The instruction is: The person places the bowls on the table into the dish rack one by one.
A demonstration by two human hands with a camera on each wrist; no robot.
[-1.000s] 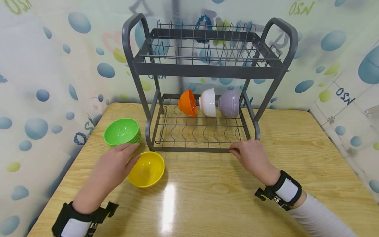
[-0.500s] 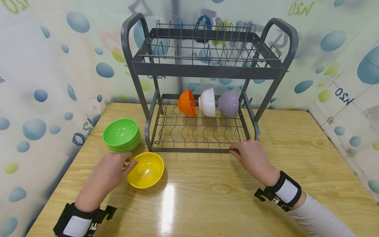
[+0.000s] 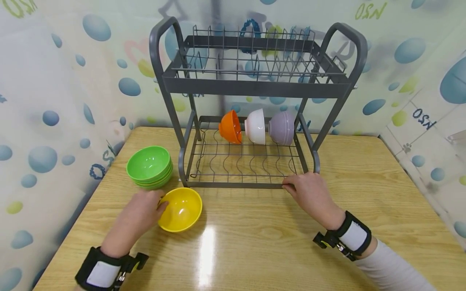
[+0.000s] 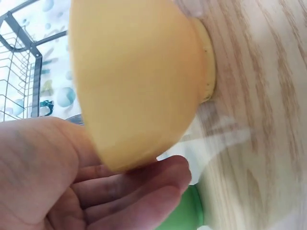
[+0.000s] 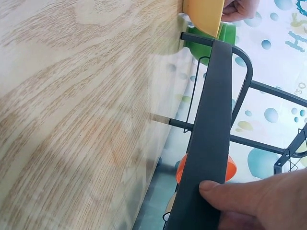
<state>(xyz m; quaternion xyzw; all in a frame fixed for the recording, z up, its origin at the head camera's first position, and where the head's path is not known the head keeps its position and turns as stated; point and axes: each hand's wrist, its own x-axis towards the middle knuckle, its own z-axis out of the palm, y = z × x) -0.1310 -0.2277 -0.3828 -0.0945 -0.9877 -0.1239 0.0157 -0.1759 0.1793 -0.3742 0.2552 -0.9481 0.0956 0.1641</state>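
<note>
My left hand (image 3: pixel 143 212) pinches the left rim of a yellow bowl (image 3: pixel 182 212), thumb at the inner side and the other fingers along the outside. In the left wrist view the yellow bowl (image 4: pixel 139 81) shows its outer wall and foot ring close to the wooden table. Just behind it stands a stack of green bowls (image 3: pixel 149 163). My right hand (image 3: pixel 309 192) grips the front bar of the grey dish rack (image 3: pixel 236 184) near its right corner. The right wrist view shows that thumb pressed on the bar (image 5: pixel 206 134), with the other fingers mostly hidden behind it.
On the rack's lower tier, an orange bowl (image 3: pixel 230 127), a white bowl (image 3: pixel 255 126) and a purple bowl (image 3: pixel 282 127) stand on edge in a row at the back. The wire upper tier (image 3: pixel 255 85) overhangs them. A patterned backdrop (image 3: pixel 73 97) rises behind the table (image 3: pixel 262 242).
My left hand has drawn back from beside the green stack and closed its thumb and fingers on the yellow bowl's rim. The right hand keeps its hold on the rack.
</note>
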